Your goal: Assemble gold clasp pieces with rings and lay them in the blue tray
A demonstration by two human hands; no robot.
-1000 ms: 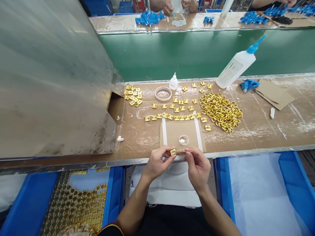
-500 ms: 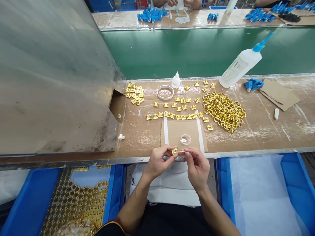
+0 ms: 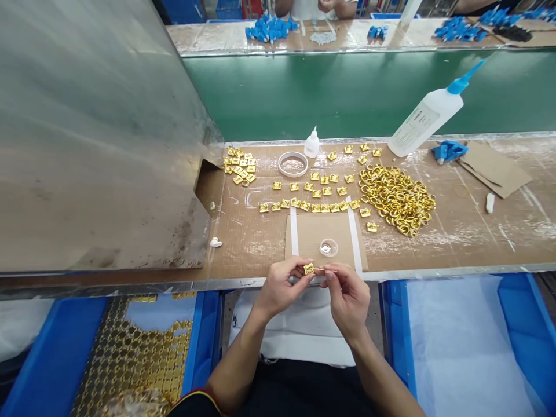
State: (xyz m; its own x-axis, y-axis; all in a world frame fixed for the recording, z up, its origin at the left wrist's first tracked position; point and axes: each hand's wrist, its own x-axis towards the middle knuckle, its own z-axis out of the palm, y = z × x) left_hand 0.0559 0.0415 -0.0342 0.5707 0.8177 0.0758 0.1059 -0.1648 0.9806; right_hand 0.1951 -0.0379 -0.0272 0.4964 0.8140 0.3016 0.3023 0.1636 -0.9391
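Between the thumb and fingers of my left hand [image 3: 280, 289] is a small gold rectangular piece [image 3: 308, 269]. My right hand [image 3: 350, 295] pinches a thin stick [image 3: 324, 270], its tip at the gold piece; whether they touch is too small to tell. Just beyond my fingers, a small clear cup [image 3: 329, 248] stands on a taped cardboard sheet [image 3: 307, 234]. Past the sheet lies a row of similar gold pieces [image 3: 316, 208], with more scattered behind. A heap of gold rings [image 3: 397, 200] lies to the right.
A large metal housing [image 3: 99, 139] blocks the left. Behind stand a small white bottle [image 3: 311, 145], a tape roll [image 3: 293, 164] and a large tilted bottle [image 3: 425, 121]. Blue bins [image 3: 206, 336] flank my lap. Beyond the green belt [image 3: 325, 92], another person's hands [image 3: 330, 6] show.
Both hands stay nearly in place, with the stick still at the gold piece. The view has shifted slightly. Across the belt, the other person's hands have moved.
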